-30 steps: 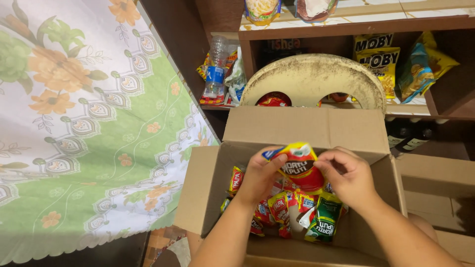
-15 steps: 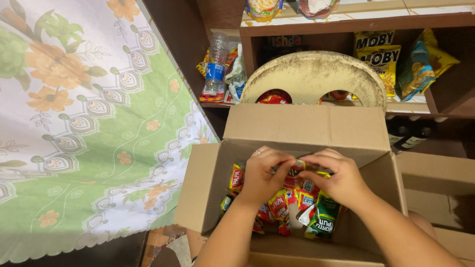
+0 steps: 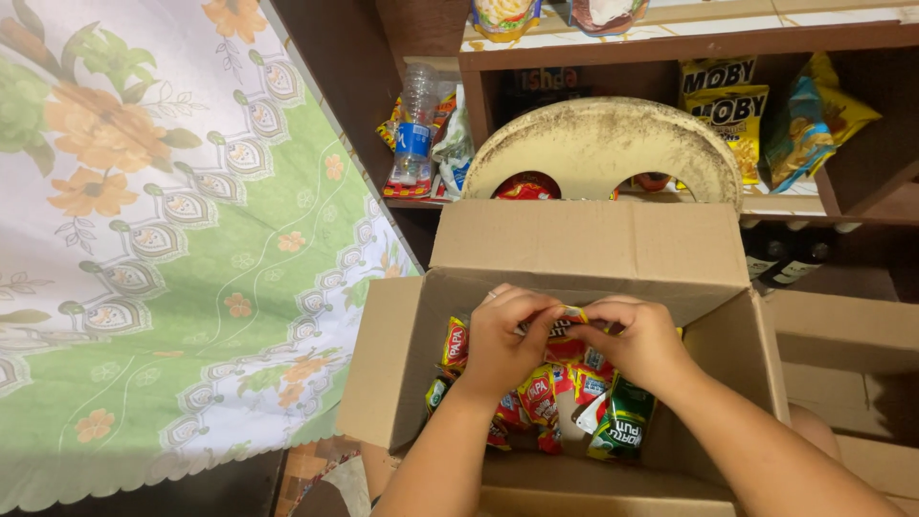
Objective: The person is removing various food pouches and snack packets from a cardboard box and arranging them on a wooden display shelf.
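Inside an open cardboard box (image 3: pixel 574 244) at 6 o'clock, a small red-and-yellow sachet (image 3: pixel 567 324) is pinched between both hands. Left hand (image 3: pixel 505 340) grips its 9 o'clock edge w/ fingers curled; right hand (image 3: pixel 639 343) grips the 3 o'clock edge. Beneath, loose red sachets (image 3: pixel 538 394) and a green sachet (image 3: pixel 622 426) are piled on the box floor. A floral green cloth (image 3: pixel 163 239) is seen at 9 o'clock, a round cream seat back (image 3: pixel 603 144) at 12, and yellow snack bags (image 3: pixel 723 105) on a shelf at 1.

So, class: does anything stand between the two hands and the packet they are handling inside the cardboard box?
Nothing visible does. The left hand and right hand both already pinch the red and yellow packet, above the other sachets in the open cardboard box.
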